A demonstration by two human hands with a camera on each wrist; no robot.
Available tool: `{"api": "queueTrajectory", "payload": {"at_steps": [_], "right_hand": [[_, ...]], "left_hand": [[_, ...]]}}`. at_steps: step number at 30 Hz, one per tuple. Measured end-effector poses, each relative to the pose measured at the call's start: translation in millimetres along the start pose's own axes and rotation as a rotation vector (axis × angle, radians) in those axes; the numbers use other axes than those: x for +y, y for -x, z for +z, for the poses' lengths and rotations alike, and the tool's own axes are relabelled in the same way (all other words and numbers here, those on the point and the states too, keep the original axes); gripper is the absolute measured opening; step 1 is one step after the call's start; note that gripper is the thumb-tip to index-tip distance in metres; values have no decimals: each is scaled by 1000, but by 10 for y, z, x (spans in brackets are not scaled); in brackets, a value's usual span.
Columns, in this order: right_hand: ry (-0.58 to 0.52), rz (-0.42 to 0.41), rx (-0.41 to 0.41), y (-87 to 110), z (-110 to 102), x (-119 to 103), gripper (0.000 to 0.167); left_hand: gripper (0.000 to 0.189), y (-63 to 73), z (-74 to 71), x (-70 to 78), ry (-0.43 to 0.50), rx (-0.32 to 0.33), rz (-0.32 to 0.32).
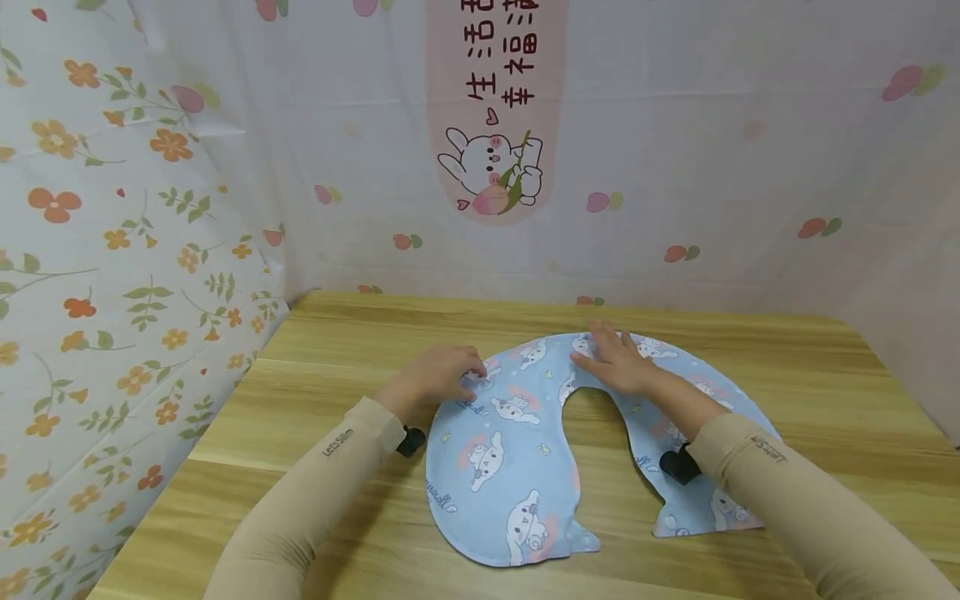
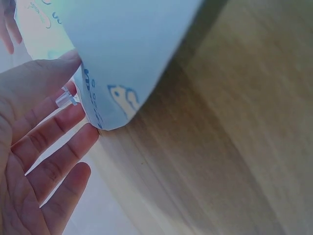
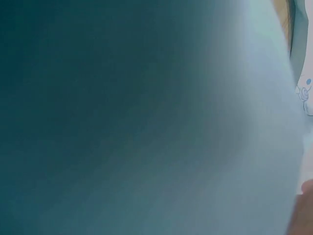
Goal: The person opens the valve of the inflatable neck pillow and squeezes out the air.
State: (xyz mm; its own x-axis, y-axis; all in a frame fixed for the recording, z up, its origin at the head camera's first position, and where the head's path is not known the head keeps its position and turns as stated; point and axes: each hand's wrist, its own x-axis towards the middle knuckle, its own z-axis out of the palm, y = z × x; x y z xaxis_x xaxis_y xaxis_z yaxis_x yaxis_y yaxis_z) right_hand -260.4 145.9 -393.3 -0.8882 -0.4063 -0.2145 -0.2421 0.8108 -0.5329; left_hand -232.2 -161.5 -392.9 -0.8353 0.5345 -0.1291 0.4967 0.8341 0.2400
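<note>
A light-blue U-shaped inflatable neck pillow (image 1: 480,425) with a white cartoon-puppy print lies on the wooden table, its curve toward the back. My left hand (image 1: 442,372) touches its upper left edge, fingers slightly bent. In the left wrist view, a clear plastic valve (image 2: 66,99) stands by the index finger of that hand (image 2: 36,132), with thumb and fingertips right at the pillow's edge. My right hand (image 1: 617,360) rests on the top of the curve, fingers spread. Blurred blue pillow surface (image 3: 146,127) fills most of the right wrist view, hiding nearly all of the right hand.
The wooden table (image 1: 330,333) runs back to a white printed curtain (image 1: 360,167), with a flowered cloth (image 1: 112,267) along the left side. Small black wrist cameras sit under both beige sleeves (image 1: 300,500).
</note>
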Motion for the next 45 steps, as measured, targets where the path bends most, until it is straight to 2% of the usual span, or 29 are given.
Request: {"api": "queueTrajectory", "payload": {"at_steps": [5,12,21,31,39,45], "right_hand": [[7,37,-58,-88,47,-52,85],[118,78,-71,-142,168,-48,97],[181,68,-88,-158,238,-40,107],[228,75,-178,-138,294,-64,113],[257,78,-203,-139,286,-94,111],[260,80,-214,-151,285,-77,113]], "left_hand": [[33,0,4,-18,6,10,-14],[34,-5,21,-17,5,11,0],[33,-1,31,-16,13,19,8],[33,20,41,-5,-4,25,17],[33,27,25,5,12,28,7],[33,18,26,3,-5,27,28]]}}
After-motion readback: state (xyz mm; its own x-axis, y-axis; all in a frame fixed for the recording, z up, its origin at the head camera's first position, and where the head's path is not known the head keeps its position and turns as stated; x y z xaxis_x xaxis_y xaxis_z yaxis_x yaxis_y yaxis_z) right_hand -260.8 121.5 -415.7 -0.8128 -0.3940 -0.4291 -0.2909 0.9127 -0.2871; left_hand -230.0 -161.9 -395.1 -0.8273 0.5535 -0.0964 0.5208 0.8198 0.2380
